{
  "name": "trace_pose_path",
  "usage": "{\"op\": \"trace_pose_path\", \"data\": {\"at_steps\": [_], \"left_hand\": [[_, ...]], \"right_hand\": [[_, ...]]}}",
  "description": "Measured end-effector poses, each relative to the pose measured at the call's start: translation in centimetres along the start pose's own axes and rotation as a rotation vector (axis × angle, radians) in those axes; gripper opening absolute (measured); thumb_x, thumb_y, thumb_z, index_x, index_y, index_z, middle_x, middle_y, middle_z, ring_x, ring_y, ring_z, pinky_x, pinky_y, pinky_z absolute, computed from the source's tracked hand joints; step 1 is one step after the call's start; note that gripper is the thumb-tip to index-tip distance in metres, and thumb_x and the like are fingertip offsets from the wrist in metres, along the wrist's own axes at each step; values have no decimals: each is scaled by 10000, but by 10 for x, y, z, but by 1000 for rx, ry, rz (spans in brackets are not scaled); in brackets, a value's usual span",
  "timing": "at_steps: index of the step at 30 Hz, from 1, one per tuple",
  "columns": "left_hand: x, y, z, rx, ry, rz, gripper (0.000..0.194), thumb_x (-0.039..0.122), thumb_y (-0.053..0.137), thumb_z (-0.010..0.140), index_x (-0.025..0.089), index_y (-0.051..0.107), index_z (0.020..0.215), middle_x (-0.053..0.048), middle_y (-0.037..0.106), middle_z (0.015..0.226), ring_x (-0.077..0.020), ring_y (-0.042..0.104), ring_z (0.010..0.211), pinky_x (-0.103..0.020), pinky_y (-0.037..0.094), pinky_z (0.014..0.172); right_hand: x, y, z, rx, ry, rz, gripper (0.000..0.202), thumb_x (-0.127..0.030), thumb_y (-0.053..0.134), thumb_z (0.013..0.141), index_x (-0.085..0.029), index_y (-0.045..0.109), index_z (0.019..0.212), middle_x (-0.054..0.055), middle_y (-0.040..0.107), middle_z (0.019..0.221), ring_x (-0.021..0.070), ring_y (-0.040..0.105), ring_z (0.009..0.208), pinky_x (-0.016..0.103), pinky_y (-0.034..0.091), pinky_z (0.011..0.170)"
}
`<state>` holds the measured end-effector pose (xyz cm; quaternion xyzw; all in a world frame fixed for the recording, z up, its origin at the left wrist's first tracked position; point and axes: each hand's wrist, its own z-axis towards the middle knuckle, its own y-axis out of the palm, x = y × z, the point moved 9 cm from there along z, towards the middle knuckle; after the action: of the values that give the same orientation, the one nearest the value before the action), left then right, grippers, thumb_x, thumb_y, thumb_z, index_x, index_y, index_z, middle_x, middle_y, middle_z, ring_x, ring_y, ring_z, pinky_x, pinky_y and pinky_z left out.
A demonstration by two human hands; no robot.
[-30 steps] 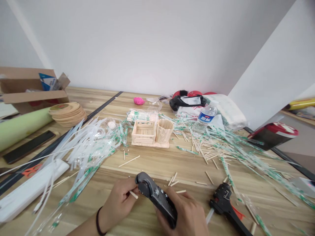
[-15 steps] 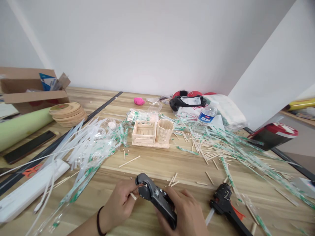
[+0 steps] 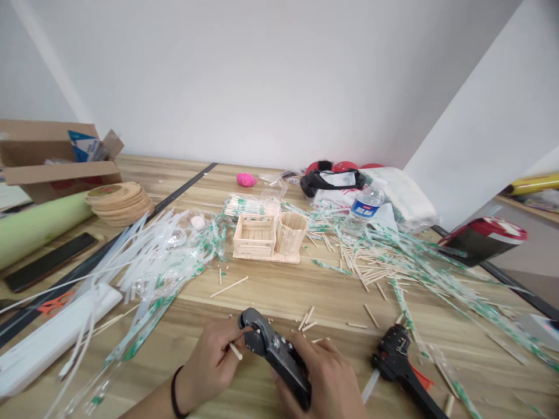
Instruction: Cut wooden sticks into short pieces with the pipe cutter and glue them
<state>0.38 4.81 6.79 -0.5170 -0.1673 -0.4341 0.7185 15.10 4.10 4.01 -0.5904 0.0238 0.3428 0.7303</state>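
Note:
A dark cutting tool (image 3: 277,352) is in my right hand (image 3: 327,375), whose fingers wrap round its handles near the bottom middle. My left hand (image 3: 212,361) pinches a short wooden stick (image 3: 236,351) beside the tool's curved head; a black band circles that wrist. Beyond both hands stands a small structure of wooden sticks: an open square box (image 3: 255,235) and a round cup (image 3: 292,233) on one flat base (image 3: 266,258). A few loose sticks (image 3: 308,317) lie just past the tool.
A black glue gun (image 3: 399,361) lies at the right, below scattered sticks (image 3: 375,267) and green-white wrappers. A water bottle (image 3: 365,209) stands behind them. At the left are plastic strips (image 3: 152,256), a white power strip (image 3: 56,337), a phone (image 3: 50,262) and a cardboard box (image 3: 61,174).
Everything has shifted very slightly left as the view moved. Another small stick piece now shows just beyond the tool, near my right hand. Both hands keep their holds.

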Motion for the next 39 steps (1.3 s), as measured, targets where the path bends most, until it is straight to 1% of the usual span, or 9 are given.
{"op": "trace_pose_path", "data": {"at_steps": [4,9,16,21,26,31,35,39], "left_hand": [[3,-1,0,13,40,6,321,245,429,830,215,612,568,-27,606,501,-172,567,491,-235,424,490],[3,1,0,-5,36,10,301,197,420,823,212,608,587,-24,613,516,-173,583,511,-232,425,501],[3,1,-1,14,63,47,289,172,422,806,212,599,582,-27,619,517,-176,581,502,-237,425,499],[6,1,-1,27,90,73,280,158,420,801,211,584,581,-17,599,499,-171,577,492,-230,420,494],[5,2,-3,37,104,82,276,144,399,798,212,567,589,-10,586,494,-169,575,490,-229,412,487],[5,4,-4,51,107,115,275,123,381,794,208,550,593,-8,591,507,-162,562,475,-232,378,473],[4,6,-6,59,99,97,271,116,370,799,198,546,610,-9,603,523,-153,562,479,-228,369,478],[1,6,-8,86,92,105,262,118,372,792,194,499,576,-7,577,496,-140,543,456,-213,361,465]], "right_hand": [[-3,1,1,-45,-32,23,145,-215,558,667,-247,487,789,-36,630,630,180,553,558,265,345,608],[0,-2,1,-3,18,16,128,-226,550,659,-246,479,764,-31,605,611,186,532,553,288,342,650],[2,2,0,-23,44,15,115,-238,547,666,-248,472,752,-24,609,633,195,512,573,294,317,643],[3,2,0,-21,48,12,122,-248,548,663,-250,473,760,-27,622,657,198,527,589,298,321,658],[1,1,0,-19,42,-3,120,-245,546,661,-255,476,758,-37,611,616,196,531,564,292,317,640],[1,4,0,-23,31,24,129,-253,546,681,-255,480,792,-38,625,642,197,557,580,304,325,672],[2,4,-1,-28,40,26,121,-255,542,691,-261,489,800,-43,635,643,206,584,588,316,338,704],[1,2,-1,-16,38,-17,106,-262,551,692,-265,502,786,-44,644,620,205,585,557,305,345,668]]}}
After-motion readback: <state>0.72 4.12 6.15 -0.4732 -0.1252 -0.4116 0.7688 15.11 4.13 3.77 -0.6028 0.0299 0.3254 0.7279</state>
